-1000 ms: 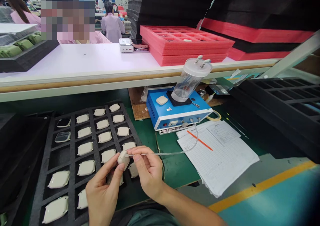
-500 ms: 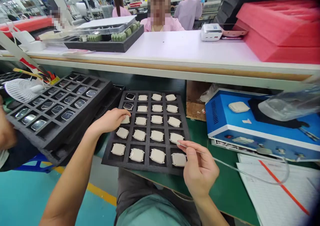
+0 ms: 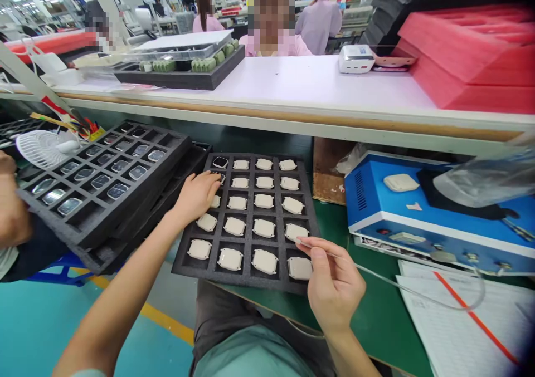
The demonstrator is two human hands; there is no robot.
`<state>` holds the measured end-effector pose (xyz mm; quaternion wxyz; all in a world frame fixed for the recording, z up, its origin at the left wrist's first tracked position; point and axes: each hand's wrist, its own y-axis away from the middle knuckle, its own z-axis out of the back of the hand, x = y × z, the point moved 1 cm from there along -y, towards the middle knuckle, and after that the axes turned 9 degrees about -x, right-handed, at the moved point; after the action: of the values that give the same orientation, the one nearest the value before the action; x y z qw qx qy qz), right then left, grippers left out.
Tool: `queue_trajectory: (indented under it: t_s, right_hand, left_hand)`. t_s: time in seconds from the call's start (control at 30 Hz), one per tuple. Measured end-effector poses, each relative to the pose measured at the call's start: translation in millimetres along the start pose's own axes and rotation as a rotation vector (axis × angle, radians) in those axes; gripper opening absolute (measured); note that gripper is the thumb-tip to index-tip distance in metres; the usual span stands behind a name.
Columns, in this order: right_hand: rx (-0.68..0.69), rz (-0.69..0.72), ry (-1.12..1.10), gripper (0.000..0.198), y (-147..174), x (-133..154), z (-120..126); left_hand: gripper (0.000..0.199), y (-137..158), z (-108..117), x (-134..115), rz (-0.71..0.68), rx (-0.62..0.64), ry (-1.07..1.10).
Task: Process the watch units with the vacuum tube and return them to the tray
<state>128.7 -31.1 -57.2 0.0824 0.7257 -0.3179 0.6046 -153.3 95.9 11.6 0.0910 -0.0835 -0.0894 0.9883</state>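
Note:
My left hand point(image 3: 196, 196) reaches over the left column of a black foam tray point(image 3: 246, 279). Its fingers are stretched out, with the tips at a dark-faced watch case point(image 3: 218, 177) in the second row, partly covered by them. Another dark-faced watch case point(image 3: 220, 162) sits in the corner cell behind it. Pale, cream-coloured watch cases point(image 3: 264, 228) fill the other cells. My right hand point(image 3: 336, 285) pinches the end of a thin clear tube point(image 3: 388, 281) between thumb and fingers, above the front right cells. That end is close to a pale watch case point(image 3: 296, 232).
At left, a stacked foam tray point(image 3: 96, 221) holds glassy watch faces beside a white fan point(image 3: 44, 147). A blue box point(image 3: 376, 204) joined to the tube stands right, with papers point(image 3: 463, 316) before it. A white shelf point(image 3: 292, 96) crosses behind; a person's hand point(image 3: 10, 204) shows far left.
My left hand has moved back along the left column, from the third-row pale watch case to the second-row dark-faced one. My right hand keeps its pinch on the tube, nearly still.

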Motion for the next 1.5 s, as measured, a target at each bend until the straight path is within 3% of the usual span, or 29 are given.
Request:
queue_trajectory:
  t_s: [0.13,0.23,0.33,0.43,0.47,0.57,0.67,0.8,0.93,1.13,1.5]
  right_hand:
    - [0.011,0.010,0.029,0.013,-0.6,-0.3,0.3]
    - [0.012,0.029,0.017,0.013,-1.8,1.0,-0.8]
    - [-0.006,0.046,-0.004,0.013,-2.9,2.0,-2.9]
    - [-0.025,0.070,-0.017,0.013,-3.8,2.8,-5.2]
    - [-0.028,0.079,-0.018,0.013,-4.3,3.1,-5.9]
    - [-0.030,0.104,-0.015,0.014,-6.3,4.0,-7.3]
    - [-0.008,0.128,-0.025,0.014,-8.9,4.3,-7.5]
    - [0.036,0.128,-0.038,0.017,-11.1,3.8,-7.5]
    - [0.032,0.125,-0.074,0.019,-10.1,3.2,-7.0]
    - [0.045,0.114,-0.090,0.020,-8.1,3.1,-6.6]
    - [0.011,0.122,-0.085,0.018,-11.4,5.2,-7.3]
  left_hand:
    - [0.033,-50.2,16.8,12.9,-0.038,0.028,0.013]
    - [0.021,-54.8,28.5,5.8,-0.038,-0.016,0.043]
    - [0.031,-23.1,30.3,-23.9,-0.013,-0.112,0.105]
    - [0.039,28.3,16.2,-72.8,0.006,-0.218,0.252]
    - [0.035,44.6,9.4,-89.8,0.053,-0.283,0.433]
    - [0.027,77.0,-13.2,-133.4,0.180,-0.280,0.865]
    - [0.022,83.9,-29.9,-156.4,0.261,-0.223,1.097]
    - [0.025,79.9,-40.9,-160.1,0.330,-0.226,1.240]
    - [0.053,81.0,-42.7,-155.1,0.432,-0.277,1.345]
    - [0.023,81.1,-37.4,-152.5,0.474,-0.348,1.373]
    - [0.027,85.4,-35.3,-156.4,0.491,-0.310,1.237]
